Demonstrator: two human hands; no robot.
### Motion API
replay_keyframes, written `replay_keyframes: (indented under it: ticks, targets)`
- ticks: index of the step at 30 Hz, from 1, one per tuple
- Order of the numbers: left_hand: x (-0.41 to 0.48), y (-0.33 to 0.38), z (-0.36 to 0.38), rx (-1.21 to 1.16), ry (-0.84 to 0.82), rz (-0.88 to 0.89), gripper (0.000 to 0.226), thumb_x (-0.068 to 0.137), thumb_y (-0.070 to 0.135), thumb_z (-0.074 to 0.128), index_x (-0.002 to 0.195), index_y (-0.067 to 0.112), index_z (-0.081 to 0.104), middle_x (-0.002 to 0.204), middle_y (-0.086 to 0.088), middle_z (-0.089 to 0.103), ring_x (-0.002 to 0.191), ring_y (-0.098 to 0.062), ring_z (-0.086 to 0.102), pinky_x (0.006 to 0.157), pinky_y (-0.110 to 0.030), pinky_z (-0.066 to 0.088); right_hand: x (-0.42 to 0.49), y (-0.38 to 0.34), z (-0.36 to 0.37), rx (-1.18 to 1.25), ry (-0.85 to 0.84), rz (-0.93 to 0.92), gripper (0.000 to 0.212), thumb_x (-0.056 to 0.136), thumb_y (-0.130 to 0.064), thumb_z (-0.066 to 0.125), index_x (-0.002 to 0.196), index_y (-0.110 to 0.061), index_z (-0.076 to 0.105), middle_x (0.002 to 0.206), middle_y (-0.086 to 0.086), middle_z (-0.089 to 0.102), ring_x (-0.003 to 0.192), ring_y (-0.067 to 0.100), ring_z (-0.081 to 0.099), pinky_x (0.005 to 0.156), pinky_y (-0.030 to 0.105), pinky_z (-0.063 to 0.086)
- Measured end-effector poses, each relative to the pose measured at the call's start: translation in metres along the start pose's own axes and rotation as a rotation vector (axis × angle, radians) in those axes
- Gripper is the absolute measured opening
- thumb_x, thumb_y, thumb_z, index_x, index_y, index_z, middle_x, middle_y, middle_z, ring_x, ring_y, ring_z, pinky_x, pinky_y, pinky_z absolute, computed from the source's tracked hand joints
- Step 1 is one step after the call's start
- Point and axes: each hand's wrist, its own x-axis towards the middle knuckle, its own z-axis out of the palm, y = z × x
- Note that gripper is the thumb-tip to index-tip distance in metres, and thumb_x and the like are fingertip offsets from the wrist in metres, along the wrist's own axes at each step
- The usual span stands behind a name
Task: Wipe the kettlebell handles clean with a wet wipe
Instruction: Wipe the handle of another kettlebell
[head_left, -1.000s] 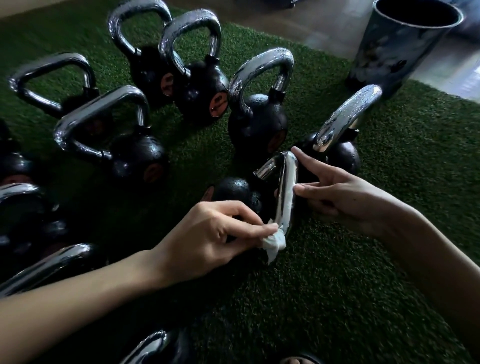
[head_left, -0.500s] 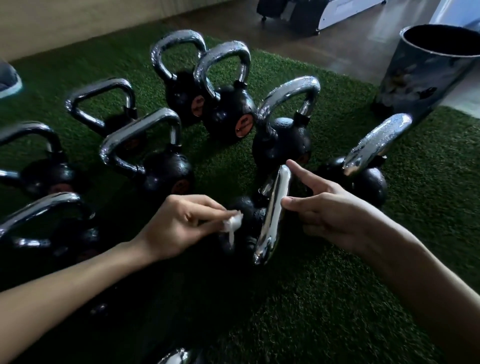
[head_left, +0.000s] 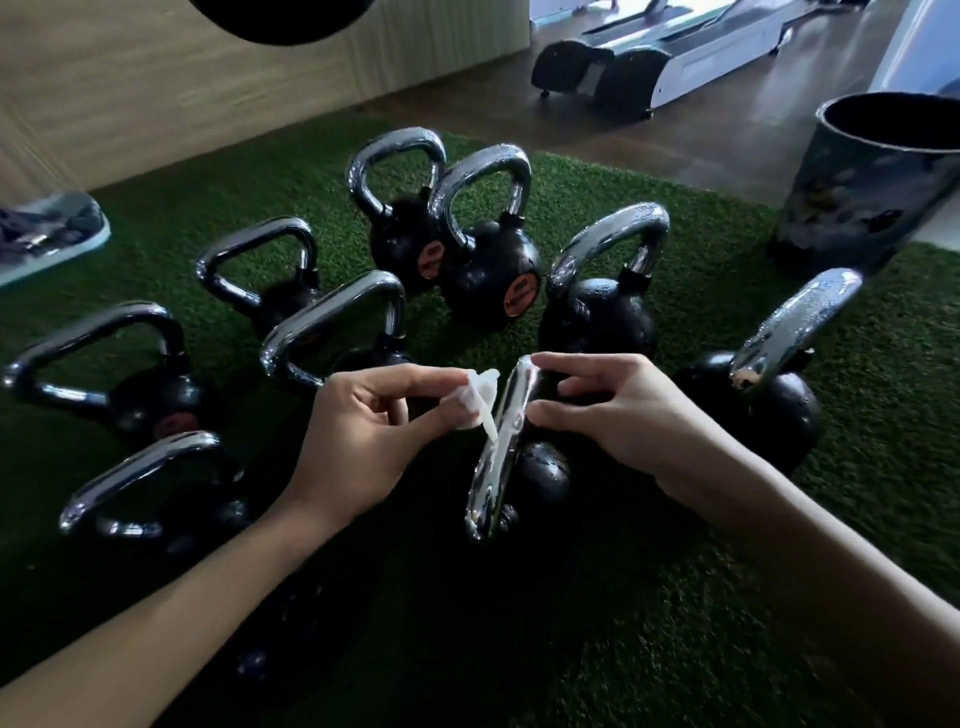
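**Kettlebell handle held between two hands, wipe at its upper end**

Kettlebell handle (head_left: 500, 447), chrome and glossy, stands near the middle of the scene, seen almost edge-on, running from its top between the two hands down toward the near side. Its black ball (head_left: 540, 475) sits just right of the lower handle on the green turf mat (head_left: 649, 597).

A small white wet wipe (head_left: 475, 402), crumpled, is pinched in the fingers (head_left: 431, 374) of the left hand (head_left: 363, 441), thumb and forefinger closed on it. The wipe touches the left side of the handle's upper part, with a thin tail hanging against the chrome. The right hand (head_left: 618, 415) is on the opposite side: its thumb and forefinger tips rest against the handle's right edge in a light pinch, the other fingers loosely curled. Both bare forearms reach in from the near edge.

Around this one, other kettlebells stand on the mat. To the right, a kettlebell (head_left: 769, 395) has a handle beaded with droplets. Just beyond the hands is another wet-handled one (head_left: 597, 317). Farther away, two kettlebells with orange labels (head_left: 488, 280) stand close together. To the left, several more (head_left: 145, 400) sit in shadow with dry-looking handles.

At the far right, a dark cylindrical bin (head_left: 862, 182) stands at the mat's edge. Farther off, on a wooden floor, lies the base of a treadmill (head_left: 649, 57).
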Motion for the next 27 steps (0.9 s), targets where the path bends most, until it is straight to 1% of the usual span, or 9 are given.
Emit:
replay_keyframes:
  ticks: [3, 6, 9, 12, 15, 17, 19, 21, 27]
  targets:
    - [0.002, 0.014, 0.018, 0.031, -0.035, 0.069, 0.018, 0.075, 0.029, 0.084, 0.093, 0.027, 0.082, 0.061, 0.016, 0.068, 0.049, -0.009, 0.031, 0.047, -0.024, 0.025, -0.019, -0.004, -0.018, 0.178, -0.258, -0.095, 0.038, 0.084, -0.044, 0.074, 0.121, -0.035, 0.074, 0.111, -0.009, 0.076, 0.058, 0.001, 0.049, 0.053, 0.017, 0.040]
    - [0.004, 0.024, 0.032, 0.102, -0.078, 0.127, 0.020, 0.074, 0.034, 0.085, 0.093, 0.030, 0.083, 0.044, 0.012, 0.051, 0.045, -0.012, 0.030, 0.045, -0.031, 0.023, -0.027, 0.002, -0.021, 0.315, -0.390, -0.076, 0.037, 0.085, -0.045, 0.071, 0.116, -0.028, 0.077, 0.078, -0.012, 0.068, 0.056, 0.012, 0.034, 0.052, 0.026, 0.025]
    - [0.010, 0.029, 0.041, 0.157, -0.175, 0.217, 0.020, 0.077, 0.028, 0.084, 0.097, 0.030, 0.082, 0.074, 0.014, 0.074, 0.049, -0.003, 0.046, 0.046, -0.024, 0.031, -0.020, 0.016, -0.019, 0.481, -0.363, -0.008, 0.034, 0.084, -0.037, 0.073, 0.111, -0.018, 0.079, 0.066, -0.008, 0.056, 0.052, 0.009, 0.029, 0.054, 0.026, 0.018]
    - [0.018, 0.027, 0.043, 0.305, -0.192, 0.241, 0.038, 0.073, 0.038, 0.089, 0.110, 0.035, 0.078, 0.107, 0.017, 0.073, 0.053, -0.003, 0.050, 0.047, -0.023, 0.038, -0.014, 0.028, -0.020, 0.565, -0.278, 0.042, 0.035, 0.084, -0.033, 0.075, 0.107, -0.007, 0.078, 0.072, -0.003, 0.057, 0.049, 0.006, 0.029, 0.053, 0.024, 0.018]
    - [0.017, 0.024, 0.033, 0.709, -0.176, 0.005, 0.070, 0.054, 0.076, 0.077, 0.121, 0.066, 0.059, 0.114, 0.025, 0.063, 0.064, -0.003, 0.053, 0.065, -0.026, 0.050, -0.015, 0.040, -0.021, 0.438, -0.088, -0.014, 0.029, 0.086, -0.027, 0.079, 0.096, -0.001, 0.076, 0.073, 0.003, 0.060, 0.045, 0.002, 0.035, 0.045, 0.016, 0.024]
    - [0.009, 0.026, 0.031, 0.897, -0.261, -0.141, 0.078, 0.054, 0.078, 0.075, 0.125, 0.076, 0.045, 0.108, 0.029, 0.064, 0.093, -0.004, 0.063, 0.080, -0.030, 0.052, -0.018, 0.049, -0.015, 0.394, -0.009, -0.014, 0.016, 0.086, -0.023, 0.080, 0.087, -0.008, 0.077, 0.066, -0.004, 0.069, 0.050, 0.000, 0.053, 0.050, 0.014, 0.040]
    - [0.007, 0.031, 0.031, 0.899, -0.304, -0.200, 0.076, 0.061, 0.072, 0.078, 0.127, 0.076, 0.042, 0.089, 0.035, 0.061, 0.102, -0.004, 0.062, 0.083, -0.030, 0.051, -0.018, 0.061, -0.003, 0.297, -0.002, -0.041, 0.017, 0.085, -0.032, 0.082, 0.086, -0.016, 0.079, 0.077, 0.005, 0.076, 0.067, 0.009, 0.066, 0.062, 0.029, 0.051]
    - [0.012, 0.034, 0.026, 0.893, -0.351, -0.220, 0.075, 0.061, 0.075, 0.076, 0.127, 0.077, 0.041, 0.086, 0.036, 0.062, 0.093, 0.001, 0.060, 0.083, -0.032, 0.052, -0.014, 0.071, 0.012, 0.173, -0.010, -0.081, 0.018, 0.086, -0.041, 0.080, 0.090, -0.023, 0.080, 0.087, 0.004, 0.076, 0.075, 0.012, 0.071, 0.071, 0.041, 0.057]
    - [0.024, 0.033, 0.002, 0.843, -0.437, -0.236, 0.079, 0.054, 0.079, 0.077, 0.126, 0.076, 0.044, 0.096, 0.031, 0.071, 0.055, 0.017, 0.050, 0.063, -0.026, 0.041, 0.008, 0.077, 0.050, -0.194, -0.088, -0.314, 0.027, 0.078, -0.045, 0.084, 0.102, -0.033, 0.080, 0.096, -0.010, 0.070, 0.085, 0.005, 0.065, 0.077, 0.033, 0.053]
